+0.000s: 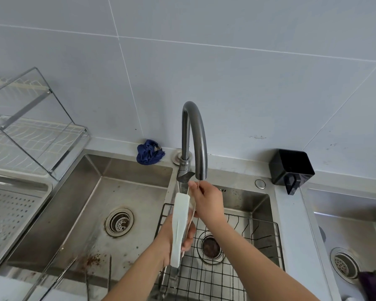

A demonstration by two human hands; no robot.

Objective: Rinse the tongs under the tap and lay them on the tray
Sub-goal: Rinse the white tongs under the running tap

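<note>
The tongs [179,227] are long and white, held nearly upright over the divider between the two sink basins. My left hand [172,237] grips them around the lower half from behind. My right hand [207,200] is at their upper end, fingers pinched on a thin edge right under the tap spout [201,173]. A thin stream of water appears to run down there. The curved grey tap [193,131] rises from the back of the sink. A perforated metal tray [11,211] lies at the left, beside the left basin.
The left basin [100,205] has a drain strainer and rusty stains. A black wire basket [237,246] sits in the right basin. A dish rack [30,131] stands at back left, a blue cloth [149,152] and a black box [291,168] on the ledge, another sink [352,235] at far right.
</note>
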